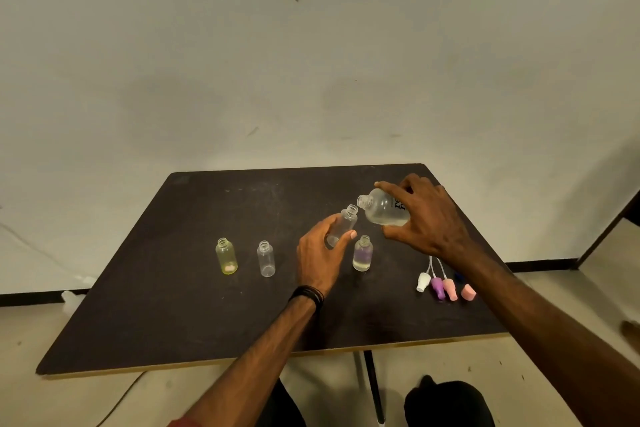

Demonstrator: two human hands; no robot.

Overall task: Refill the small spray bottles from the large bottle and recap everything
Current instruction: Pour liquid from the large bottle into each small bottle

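Above the dark table (180,288), just behind the purple-tinted bottle (362,253), the left hand (320,258) grips a clear small spray bottle (343,224) tilted toward the large bottle (382,208), which the right hand (427,215) grasps tipped almost mouth to mouth. Both necks are narrow and unsupported, so a slight misalignment or too steep a tilt would likely spill liquid onto the table.

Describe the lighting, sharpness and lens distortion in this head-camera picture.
Head view: dim, even light, soft shadows under the small clear plastic bottles; faint glints on the large clear bottle, no harsh glare; slightly soft throughout; wide-angle lens bows the dark tabletop edges.
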